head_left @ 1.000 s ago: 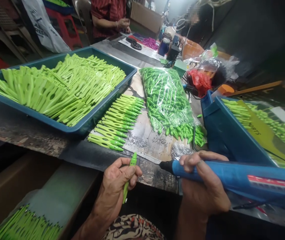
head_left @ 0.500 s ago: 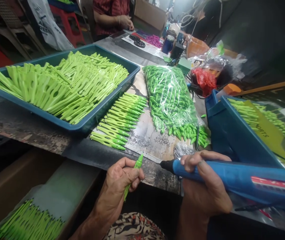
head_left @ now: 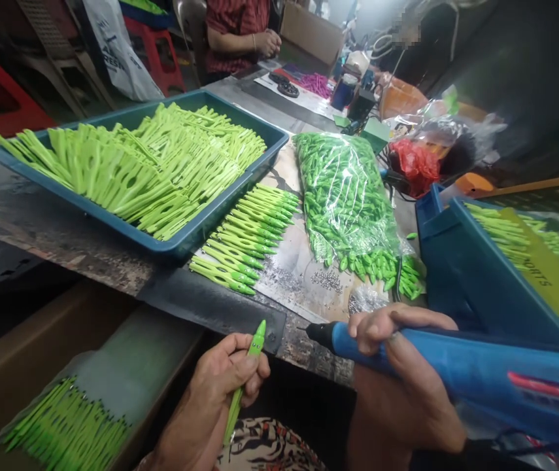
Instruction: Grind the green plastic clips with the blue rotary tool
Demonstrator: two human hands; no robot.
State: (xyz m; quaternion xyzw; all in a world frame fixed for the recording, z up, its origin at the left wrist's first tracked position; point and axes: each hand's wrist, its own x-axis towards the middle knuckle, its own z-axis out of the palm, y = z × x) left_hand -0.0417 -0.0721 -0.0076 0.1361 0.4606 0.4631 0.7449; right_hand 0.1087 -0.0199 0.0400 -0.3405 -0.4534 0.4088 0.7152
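Left hand [head_left: 225,383]: fingers closed on a green plastic fish-shaped piece [head_left: 255,347], tip up, near but not touching the black nozzle [head_left: 319,333] of the blue handheld power tool [head_left: 456,366], gripped in the closed right hand [head_left: 391,402].

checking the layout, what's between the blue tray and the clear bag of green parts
The head view shows rows of green plastic pieces lying there on a worn sheet.

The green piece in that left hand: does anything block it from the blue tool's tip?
Nothing visible: a clear gap separates the green plastic piece in the left hand from the blue tool's black tip.
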